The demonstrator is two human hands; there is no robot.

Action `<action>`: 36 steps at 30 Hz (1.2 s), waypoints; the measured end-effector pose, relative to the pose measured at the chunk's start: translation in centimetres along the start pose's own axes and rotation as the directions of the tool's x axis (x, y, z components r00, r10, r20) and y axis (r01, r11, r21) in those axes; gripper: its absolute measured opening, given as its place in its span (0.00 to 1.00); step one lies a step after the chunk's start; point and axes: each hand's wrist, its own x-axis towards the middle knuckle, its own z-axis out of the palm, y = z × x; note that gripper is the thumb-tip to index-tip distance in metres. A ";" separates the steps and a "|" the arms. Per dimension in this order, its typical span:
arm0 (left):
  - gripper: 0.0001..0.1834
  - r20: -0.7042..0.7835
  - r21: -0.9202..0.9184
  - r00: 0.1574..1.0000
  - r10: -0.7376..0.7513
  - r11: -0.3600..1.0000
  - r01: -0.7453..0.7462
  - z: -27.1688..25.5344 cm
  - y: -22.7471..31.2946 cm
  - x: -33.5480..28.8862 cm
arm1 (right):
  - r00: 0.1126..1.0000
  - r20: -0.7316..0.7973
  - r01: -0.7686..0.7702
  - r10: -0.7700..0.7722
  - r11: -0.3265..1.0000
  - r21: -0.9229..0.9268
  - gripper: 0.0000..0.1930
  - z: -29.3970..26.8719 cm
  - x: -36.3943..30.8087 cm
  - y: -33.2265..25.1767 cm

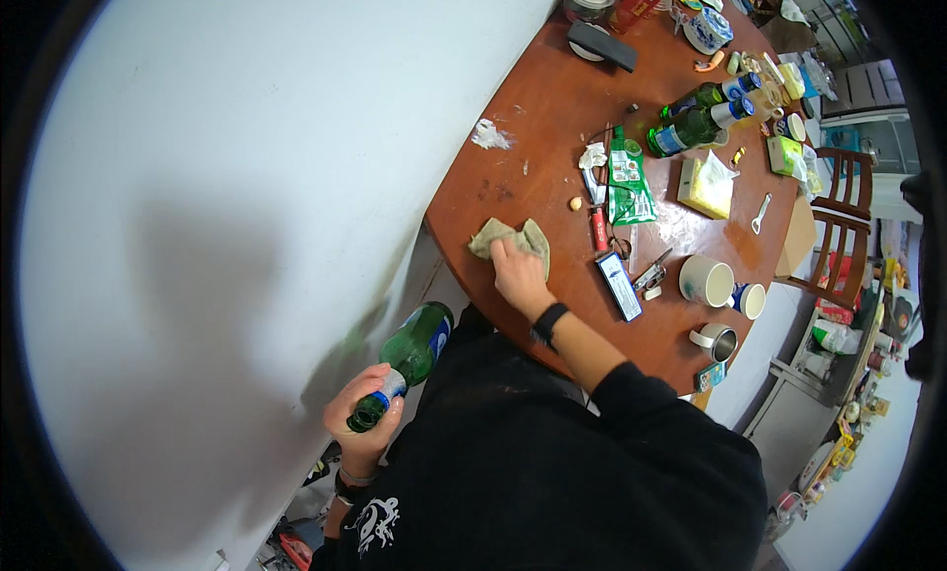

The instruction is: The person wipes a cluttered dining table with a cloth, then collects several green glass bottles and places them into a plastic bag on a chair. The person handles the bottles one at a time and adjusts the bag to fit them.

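My left hand (362, 410) is wrapped round the neck of a green glass beer bottle (417, 342), held tilted off the table beside the white wall. The bottle's open mouth points back toward me. On the near left part of the brown wooden table (552, 107), my right hand (519, 275) grips a crumpled olive-beige cloth (533, 238) and presses it against the tabletop. Its fingers are partly hidden in the folds. Right of the cloth lie a red lighter (599, 230) and a blue-and-white box (619, 286).
Two green bottles (691, 127) stand farther back, near a tissue box (705, 188) and a green pouch (629, 188). Mugs (705, 280) are at the right edge. A crumpled white tissue (490, 135) lies near the wall (296, 127). Wooden chairs (838, 246) stand beyond the table.
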 end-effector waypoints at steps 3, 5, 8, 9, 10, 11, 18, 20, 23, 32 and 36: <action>0.18 0.051 0.059 0.998 0.042 0.997 -0.045 -0.5 -0.3 -0.1 | 0.983 -0.117 -0.147 0.141 0.989 -0.037 0.14 1.8 8.4 3.3; 0.18 0.046 0.083 0.999 0.025 0.996 -0.029 -0.5 -0.1 -0.8 | 0.979 -0.168 -0.130 0.119 0.990 -0.055 0.11 2.9 13.6 5.0; 0.18 0.019 0.096 1.000 0.008 0.995 -0.010 -0.3 -0.1 -1.1 | 0.980 -0.107 -0.172 0.170 0.985 -0.012 0.08 2.8 12.5 4.3; 0.18 0.012 0.103 1.000 -0.008 0.995 0.007 -0.1 -0.4 -0.9 | 0.976 -0.163 -0.151 0.148 0.989 -0.007 0.08 2.3 11.1 4.0; 0.17 0.008 0.090 1.000 0.014 0.996 -0.015 -0.1 -0.4 -0.7 | 0.987 -0.094 -0.129 0.128 0.992 0.004 0.09 1.8 8.0 2.8; 0.17 0.007 0.087 1.000 0.015 0.996 -0.016 -0.2 -0.6 -0.4 | 0.993 -0.078 -0.089 0.089 0.996 0.013 0.09 1.3 4.1 1.3; 0.16 -0.009 0.098 1.000 -0.001 0.995 0.002 0.3 -0.8 0.7 | 0.995 -0.060 -0.078 0.077 0.997 -0.012 0.08 1.2 8.7 3.2; 0.17 0.012 0.101 1.000 0.021 0.995 -0.023 0.4 -0.4 0.6 | 0.982 -0.185 -0.067 0.046 0.991 -0.112 0.06 2.0 14.2 4.3; 0.17 0.017 0.105 0.999 0.030 0.994 -0.032 0.7 -0.2 0.8 | 0.971 -0.199 -0.141 0.136 0.990 -0.010 0.05 2.5 13.6 3.4; 0.16 0.023 0.037 1.000 -0.017 0.999 0.017 0.8 -0.6 2.0 | 0.997 -0.023 0.063 -0.067 0.990 -0.125 0.11 0.3 6.8 3.5; 0.15 0.050 0.086 0.999 0.009 0.996 -0.014 0.7 -0.4 1.8 | 0.966 -0.173 -0.205 0.190 0.976 -0.069 0.10 0.4 16.6 6.6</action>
